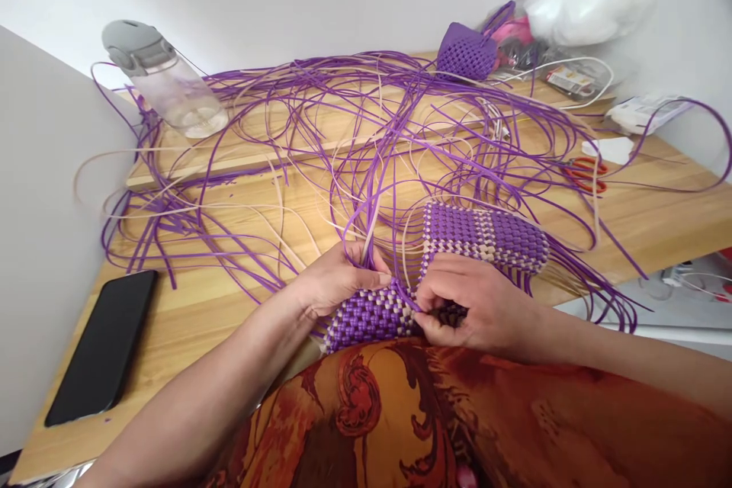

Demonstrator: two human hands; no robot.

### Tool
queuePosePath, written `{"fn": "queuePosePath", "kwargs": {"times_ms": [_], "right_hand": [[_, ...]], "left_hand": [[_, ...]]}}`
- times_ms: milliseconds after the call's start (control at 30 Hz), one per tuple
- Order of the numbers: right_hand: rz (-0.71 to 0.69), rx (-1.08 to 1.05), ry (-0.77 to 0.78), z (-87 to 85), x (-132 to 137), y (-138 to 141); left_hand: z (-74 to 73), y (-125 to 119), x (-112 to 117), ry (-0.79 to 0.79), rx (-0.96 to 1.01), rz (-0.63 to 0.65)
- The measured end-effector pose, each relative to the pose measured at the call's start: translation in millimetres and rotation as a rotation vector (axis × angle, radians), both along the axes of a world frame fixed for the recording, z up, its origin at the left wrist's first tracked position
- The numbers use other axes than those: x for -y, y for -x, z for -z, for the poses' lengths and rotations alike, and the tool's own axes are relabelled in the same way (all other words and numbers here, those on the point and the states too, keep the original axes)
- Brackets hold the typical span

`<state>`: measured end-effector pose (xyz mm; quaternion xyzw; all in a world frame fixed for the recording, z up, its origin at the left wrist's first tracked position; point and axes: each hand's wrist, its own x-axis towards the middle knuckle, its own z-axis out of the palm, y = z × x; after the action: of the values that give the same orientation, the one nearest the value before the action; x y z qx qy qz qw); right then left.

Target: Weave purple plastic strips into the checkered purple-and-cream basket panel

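Observation:
A half-woven purple and cream basket piece (457, 244) lies at the near edge of the wooden table (188, 320), partly over my lap. My left hand (337, 278) is closed on the woven edge and on upright purple strips. My right hand (474, 305) pinches a purple strip at the weave's corner, fingers curled. A tangle of long purple and cream strips (343, 130) spreads from the weave across the table.
A black phone (103, 347) lies at the near left. A clear water bottle (165, 84) rests on its side at the far left. A small finished purple basket (466, 53), plastic bags, orange-handled scissors (586, 171) and white cables sit at the far right.

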<state>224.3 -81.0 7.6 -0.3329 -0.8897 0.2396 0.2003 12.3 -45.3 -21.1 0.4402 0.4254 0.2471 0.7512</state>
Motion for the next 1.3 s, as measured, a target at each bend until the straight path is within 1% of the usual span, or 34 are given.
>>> {"fn": "queuePosePath", "kwargs": {"times_ms": [100,233,300,367,467,600,633,667,733,800,967,1033,1100,1167,1300], "right_hand": [[-0.033,-0.010,-0.008,-1.2,-0.1,0.2],[-0.068,-0.009,-0.138,4.0,-4.1,6.6],[-0.068,-0.014,-0.163,5.8,-5.9,8.6],[-0.086,-0.014,-0.134,5.3,-6.7,8.8],[-0.162,0.008,-0.082,1.6,-6.5,6.7],[-0.295,0.077,-0.076,-2.3,-5.0,3.2],[-0.309,0.086,-0.071,-2.6,-4.7,2.3],[-0.301,0.085,-0.062,-2.7,-4.3,1.3],[-0.227,0.058,-0.046,-2.1,-3.7,-0.3],[-0.155,0.027,-0.077,-0.2,-3.5,-0.7],[-0.168,0.067,-0.339,8.3,-6.0,7.7],[-0.153,0.073,-0.381,10.9,-7.1,11.8],[-0.109,0.049,-0.352,12.9,-6.8,13.8],[-0.089,0.028,-0.271,15.3,-5.0,13.2],[-0.159,0.010,-0.141,17.7,0.5,7.2]], "left_hand": [[0.1,-0.1,0.8,-0.006,-0.006,-0.014],[0.7,0.1,1.1,-0.029,-0.011,-0.002],[0.5,0.2,0.8,-0.051,-0.016,0.004],[0.1,0.4,0.3,-0.057,-0.011,0.012],[0.3,0.7,-0.3,-0.042,0.013,0.016],[1.2,0.6,-0.3,-0.017,0.005,-0.042],[1.0,0.5,0.0,-0.024,-0.004,-0.054],[0.6,0.2,0.5,-0.040,-0.017,-0.059],[-0.7,-0.3,1.6,-0.078,-0.045,-0.047],[-1.8,-0.7,2.6,-0.100,-0.061,-0.033],[-0.7,-1.5,3.0,-0.104,-0.034,-0.052],[0.4,-2.7,2.8,-0.101,-0.014,-0.060],[0.9,-4.4,2.9,-0.093,-0.004,-0.069],[1.1,-5.9,2.9,-0.099,-0.015,-0.084],[1.9,-5.8,1.7,-0.170,-0.058,-0.045]]}}
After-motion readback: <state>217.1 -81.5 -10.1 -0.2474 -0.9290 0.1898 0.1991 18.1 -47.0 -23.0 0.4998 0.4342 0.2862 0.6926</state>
